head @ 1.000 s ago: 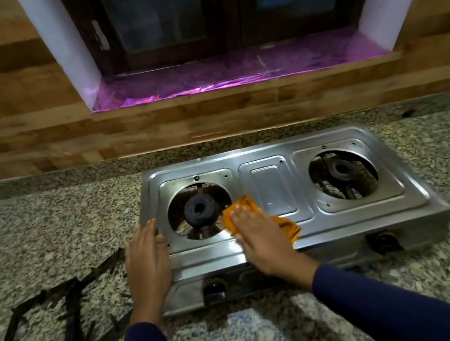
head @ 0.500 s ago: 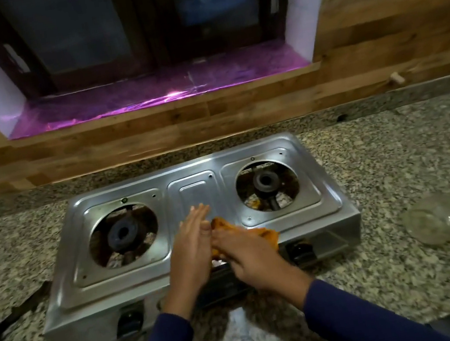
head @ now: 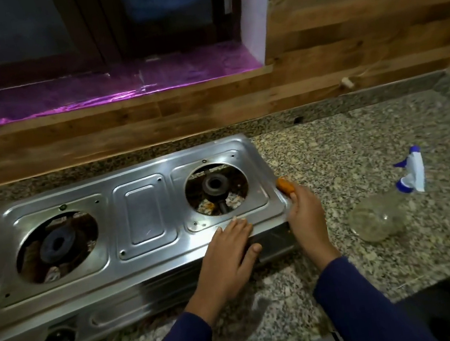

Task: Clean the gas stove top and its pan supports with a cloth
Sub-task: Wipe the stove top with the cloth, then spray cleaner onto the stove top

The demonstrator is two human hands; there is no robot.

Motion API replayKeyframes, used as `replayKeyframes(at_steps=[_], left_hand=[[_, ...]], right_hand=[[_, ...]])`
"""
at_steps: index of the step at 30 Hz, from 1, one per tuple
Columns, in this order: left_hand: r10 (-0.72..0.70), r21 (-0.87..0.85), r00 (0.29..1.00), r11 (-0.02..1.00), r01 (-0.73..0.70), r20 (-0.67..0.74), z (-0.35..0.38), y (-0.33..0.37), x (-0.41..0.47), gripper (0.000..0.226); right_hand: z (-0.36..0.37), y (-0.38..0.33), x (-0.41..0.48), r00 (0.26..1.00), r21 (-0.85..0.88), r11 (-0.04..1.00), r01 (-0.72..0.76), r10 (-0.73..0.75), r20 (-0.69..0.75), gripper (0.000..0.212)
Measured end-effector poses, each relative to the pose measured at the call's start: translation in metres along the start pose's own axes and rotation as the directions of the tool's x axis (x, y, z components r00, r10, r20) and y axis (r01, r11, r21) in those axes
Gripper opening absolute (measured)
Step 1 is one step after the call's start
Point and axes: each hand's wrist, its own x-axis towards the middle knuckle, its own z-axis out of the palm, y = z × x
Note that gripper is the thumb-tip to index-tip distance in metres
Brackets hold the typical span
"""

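Observation:
A steel two-burner gas stove [head: 142,213] sits on the granite counter with both pan supports off, so the left burner [head: 57,245] and right burner [head: 215,185] show through their round openings. My left hand [head: 226,254] lies flat, fingers apart, on the stove's front right edge. My right hand [head: 305,213] grips an orange cloth [head: 285,185] against the stove's right side edge; most of the cloth is hidden in the hand. The pan supports are out of frame.
A clear spray bottle [head: 378,218] with a white and blue trigger head [head: 413,173] lies on the counter right of the stove. A wooden wall and a purple-lined window sill [head: 88,94] run behind. The counter's edge drops off at lower right.
The view has swung right, so the black pan supports at left have dropped out of frame. My right hand moved the cloth from the stove's middle to its right edge; my left hand followed rightward.

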Motion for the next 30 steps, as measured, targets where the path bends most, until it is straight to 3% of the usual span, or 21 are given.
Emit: replayKeyframes(at_steps=[3,7,9,10,12,14,15,17,19,21,23,26,30], left_hand=[[0.046,0.059,0.999,0.997,-0.047,0.012,0.008,0.005,0.000,0.093],[0.068,0.115,0.996,0.992,-0.061,-0.056,0.017,0.004,-0.001,0.078],[0.091,0.140,0.994,0.987,-0.082,-0.058,0.020,0.001,-0.002,0.072],[0.099,0.149,0.994,0.985,-0.091,-0.054,0.021,-0.001,-0.002,0.071],[0.106,0.152,0.993,0.983,-0.098,-0.047,0.020,-0.003,-0.003,0.070],[0.113,0.154,0.993,0.982,-0.105,-0.044,0.020,-0.003,-0.002,0.069],[0.114,0.153,0.992,0.983,-0.105,-0.046,0.020,-0.003,-0.002,0.069],[0.111,0.151,0.993,0.983,-0.102,-0.050,0.021,-0.003,-0.003,0.067],[0.106,0.152,0.993,0.984,-0.096,-0.055,0.022,-0.004,-0.003,0.067],[0.107,0.149,0.992,0.984,-0.097,-0.060,0.023,-0.003,-0.003,0.066],[0.109,0.149,0.992,0.984,-0.099,-0.058,0.023,-0.003,-0.003,0.066],[0.119,0.154,0.992,0.982,-0.111,-0.047,0.021,-0.004,-0.003,0.067],[0.126,0.168,0.991,0.979,-0.119,-0.034,0.020,-0.005,-0.004,0.069]], right_hand=[[-0.016,0.016,-0.001,0.985,0.079,0.982,-0.170,0.170,0.009,0.031],[-0.029,0.056,-0.011,0.975,-0.036,0.989,-0.145,0.149,0.163,0.032],[-0.033,0.073,-0.024,0.934,-0.078,0.976,-0.202,0.216,0.283,0.030],[-0.036,0.078,-0.034,0.923,-0.082,0.962,-0.261,0.274,0.270,0.026],[-0.050,0.081,-0.049,0.919,-0.008,0.921,-0.389,0.389,0.060,0.016],[-0.070,0.082,-0.052,0.824,0.188,0.848,-0.495,0.527,-0.208,0.008],[-0.080,0.085,-0.048,0.759,0.288,0.819,-0.497,0.571,-0.313,0.011],[-0.099,0.097,-0.032,0.683,0.390,0.805,-0.447,0.589,-0.432,0.046],[-0.115,0.106,-0.010,0.742,0.432,0.811,-0.395,0.559,-0.370,0.079],[-0.126,0.109,0.010,0.842,0.477,0.815,-0.327,0.481,-0.244,0.093],[-0.132,0.111,0.025,0.907,0.454,0.854,-0.255,0.374,-0.194,0.085],[-0.137,0.104,0.032,0.944,0.327,0.924,-0.201,0.272,-0.187,0.046],[-0.139,0.074,0.025,0.979,0.258,0.944,-0.205,0.198,0.055,0.043]])
